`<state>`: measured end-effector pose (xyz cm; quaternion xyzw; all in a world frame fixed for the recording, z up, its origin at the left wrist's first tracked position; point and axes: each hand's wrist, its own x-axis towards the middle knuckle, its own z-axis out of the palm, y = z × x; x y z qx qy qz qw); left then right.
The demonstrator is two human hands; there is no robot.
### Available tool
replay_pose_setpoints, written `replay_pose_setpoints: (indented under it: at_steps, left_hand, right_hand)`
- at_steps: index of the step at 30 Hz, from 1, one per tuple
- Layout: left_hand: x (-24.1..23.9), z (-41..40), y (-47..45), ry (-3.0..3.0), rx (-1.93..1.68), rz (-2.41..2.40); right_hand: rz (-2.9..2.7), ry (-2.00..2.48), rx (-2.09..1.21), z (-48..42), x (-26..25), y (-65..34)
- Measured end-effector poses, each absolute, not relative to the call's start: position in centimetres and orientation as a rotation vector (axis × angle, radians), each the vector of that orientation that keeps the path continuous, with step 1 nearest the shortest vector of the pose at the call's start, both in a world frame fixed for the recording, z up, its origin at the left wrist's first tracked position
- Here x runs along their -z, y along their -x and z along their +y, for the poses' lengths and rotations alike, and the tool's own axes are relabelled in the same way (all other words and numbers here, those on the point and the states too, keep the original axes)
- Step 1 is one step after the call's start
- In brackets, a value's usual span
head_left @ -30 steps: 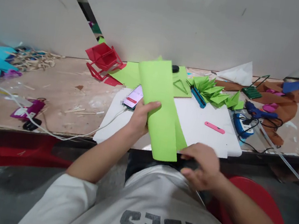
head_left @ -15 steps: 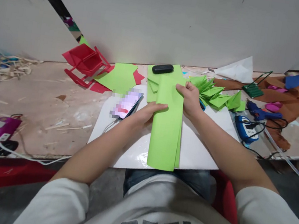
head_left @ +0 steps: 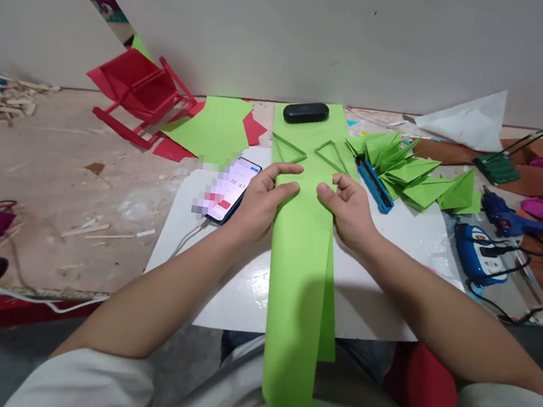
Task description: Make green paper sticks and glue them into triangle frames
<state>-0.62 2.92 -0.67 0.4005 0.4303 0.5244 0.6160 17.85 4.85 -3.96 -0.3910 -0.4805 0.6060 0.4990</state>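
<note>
A long sheet of green paper (head_left: 297, 281), folded over lengthwise, hangs between my hands and reaches down over the front of my shirt. My left hand (head_left: 267, 196) pinches its upper left edge, thumb on top. At the upper right edge my right hand (head_left: 349, 204) grips it between thumb and curled fingers. Just beyond lie two thin green folded-strip triangles (head_left: 333, 155) on a flat green sheet (head_left: 306, 134), which also carries a black case (head_left: 306, 113). A blue utility knife (head_left: 375, 186) rests right of my right hand, beside pointed green paper pieces (head_left: 412, 173).
A lit phone (head_left: 233, 191) on a cable lies left of my left hand on the white board (head_left: 375, 292). A red paper chair model (head_left: 139, 97) stands at the far left. Rightward are a blue glue gun (head_left: 517, 218), a power socket block (head_left: 481, 253) and tangled cords.
The folded green paper has come nearer to my body, its lower end now over my shirt. Both hands have moved slightly lower, uncovering the utility knife and a second strip triangle.
</note>
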Motion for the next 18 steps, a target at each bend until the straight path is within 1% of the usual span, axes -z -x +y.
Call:
replay_pose_setpoints:
  at_steps: [5,11,14,18]
  left_hand:
    - [0.1,2.9,0.7,-0.89,-1.248,1.072]
    - [-0.1,2.9,1.0,-0.791,-1.366,1.178]
    - [-0.3,2.6,0.9,-0.778,-1.342,1.17]
    - [-0.2,1.5,0.0,-0.76,-1.255,1.075]
  right_hand:
    - [-1.12,0.886,-1.58,4.3,3.5,-18.3]
    - [-1.295,0.902,-1.623,3.1,2.0,-18.3]
    - [-1.325,0.966,-1.553,2.6,1.7,-18.0]
    - [-1.285,1.058,-1.307,3.3,2.3,-18.1]
